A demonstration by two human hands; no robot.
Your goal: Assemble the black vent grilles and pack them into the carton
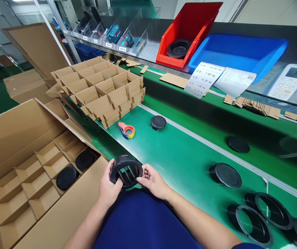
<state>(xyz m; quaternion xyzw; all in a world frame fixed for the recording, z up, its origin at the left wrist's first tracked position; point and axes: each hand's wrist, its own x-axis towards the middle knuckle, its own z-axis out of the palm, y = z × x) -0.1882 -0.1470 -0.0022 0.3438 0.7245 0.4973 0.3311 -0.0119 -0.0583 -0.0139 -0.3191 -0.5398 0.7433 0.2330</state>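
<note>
A round black plastic air vent (126, 169), its slats showing through the ring, is held between both hands just above the bench's near edge. My left hand (109, 185) wraps round its left side, with the thumb at the rim. On the right side, my right hand (152, 180) pinches the rim between thumb and fingers. Beyond it on the green bench (179, 166) lie a tape ring with orange, blue and yellow parts (127, 130) and a black round cap-like part (158, 122).
An open carton (68, 211) with cardboard dividers stands at left, with two black round parts (66, 178) in its cells. Stacked dividers (104, 88) sit at the bench's far left. Black rings (253, 224) lie at right. A shelf carries a red bin (161, 52) and blue tray (236, 52).
</note>
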